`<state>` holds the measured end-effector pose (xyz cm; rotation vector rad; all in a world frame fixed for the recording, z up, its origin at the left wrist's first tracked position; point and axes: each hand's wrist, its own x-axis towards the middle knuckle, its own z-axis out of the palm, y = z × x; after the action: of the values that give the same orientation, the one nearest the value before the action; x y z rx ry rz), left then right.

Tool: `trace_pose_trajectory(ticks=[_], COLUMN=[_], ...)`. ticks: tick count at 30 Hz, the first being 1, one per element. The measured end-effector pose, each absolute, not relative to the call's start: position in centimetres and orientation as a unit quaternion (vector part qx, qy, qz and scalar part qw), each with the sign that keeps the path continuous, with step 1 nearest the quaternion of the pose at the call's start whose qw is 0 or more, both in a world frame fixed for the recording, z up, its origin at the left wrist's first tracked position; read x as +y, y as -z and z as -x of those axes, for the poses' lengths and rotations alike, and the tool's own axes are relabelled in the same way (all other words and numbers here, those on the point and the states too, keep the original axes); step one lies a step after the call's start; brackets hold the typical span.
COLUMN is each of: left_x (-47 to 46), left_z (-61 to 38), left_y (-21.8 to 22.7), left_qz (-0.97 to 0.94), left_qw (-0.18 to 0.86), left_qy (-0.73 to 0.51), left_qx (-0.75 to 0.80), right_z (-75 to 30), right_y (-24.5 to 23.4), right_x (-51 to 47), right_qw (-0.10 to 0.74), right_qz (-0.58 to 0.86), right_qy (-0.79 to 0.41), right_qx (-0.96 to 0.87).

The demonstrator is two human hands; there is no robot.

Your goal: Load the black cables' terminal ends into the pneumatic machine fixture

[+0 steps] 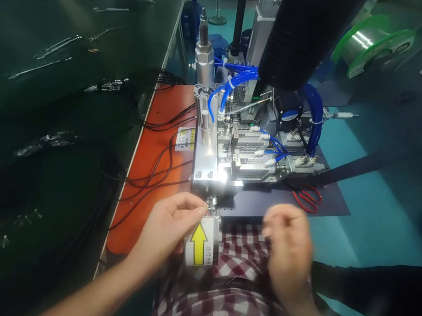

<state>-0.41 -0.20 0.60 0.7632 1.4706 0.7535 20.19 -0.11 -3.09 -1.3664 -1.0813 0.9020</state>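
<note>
Open teal table (361,217) lies at 3 o'clock of the fixture (209,170); at its front edge your left hand (166,224) pinches a fine wire (209,209). The wire points toward 3 o'clock. Your right hand (288,244) is blurred, its grip unreadable.

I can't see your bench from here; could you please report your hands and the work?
Left hand pinching thin piece at fixture front, above arrow-marked cylinder. Right hand blurred, curled, grip unclear. Red scissors on mat, apart from both hands.
</note>
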Motion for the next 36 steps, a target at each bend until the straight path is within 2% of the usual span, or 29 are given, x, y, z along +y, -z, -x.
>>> trace_pose_trajectory(ticks=[1, 2, 5, 6, 10, 13, 18, 23, 27, 31, 36], left_x=[-0.2, -0.2, -0.3, -0.3, -0.7, -0.9, -0.9, -1.1, -1.3, -1.2, -1.1], left_z=[0.4, 0.3, 0.3, 0.3, 0.3, 0.3, 0.3, 0.2, 0.1, 0.1, 0.2], left_y=[-0.6, -0.6, -0.5, -0.5, -0.4, -0.4, -0.8, -1.2, -0.8, 0.0, 0.1], left_qz=[-0.332, -0.332, -0.332, -0.336, -0.354, -0.361, -0.394, -0.467, -0.383, -0.306, -0.34], left_qw=[0.615, 0.616, 0.618, 0.62, 0.627, 0.635, 0.621, 0.56, 0.634, 0.688, 0.651], left_qy=[-0.329, -0.331, -0.324, -0.321, -0.345, -0.355, -0.333, -0.354, -0.362, -0.364, -0.35], left_qx=[0.635, 0.634, 0.634, 0.633, 0.602, 0.583, 0.59, 0.586, 0.566, 0.549, 0.581], right_z=[-20.3, -20.5, -20.9, -20.7, -17.9, -15.8, -15.1, -15.4, -15.3, -14.9, -15.5], right_y=[3.3, 3.6, 4.4, 4.5, 3.9, 3.1, 2.6, 2.1, 1.6, 2.0, 2.5], right_x=[-0.2, -0.1, 0.4, 0.4, -1.1, -2.1, -1.4, -0.4, -0.2, -0.7, -0.5], right_qw=[0.513, 0.518, 0.646, 0.649, 0.506, 0.423, 0.42, 0.396, 0.363, 0.377, 0.356], right_qz=[0.539, 0.548, 0.604, 0.597, 0.538, 0.502, 0.503, 0.479, 0.45, 0.479, 0.492], right_qy=[-0.433, -0.43, -0.336, -0.339, -0.5, -0.532, -0.491, -0.632, -0.704, -0.66, -0.631], right_qx=[-0.509, -0.497, -0.324, -0.327, -0.453, -0.535, -0.574, -0.463, -0.413, -0.44, -0.482])
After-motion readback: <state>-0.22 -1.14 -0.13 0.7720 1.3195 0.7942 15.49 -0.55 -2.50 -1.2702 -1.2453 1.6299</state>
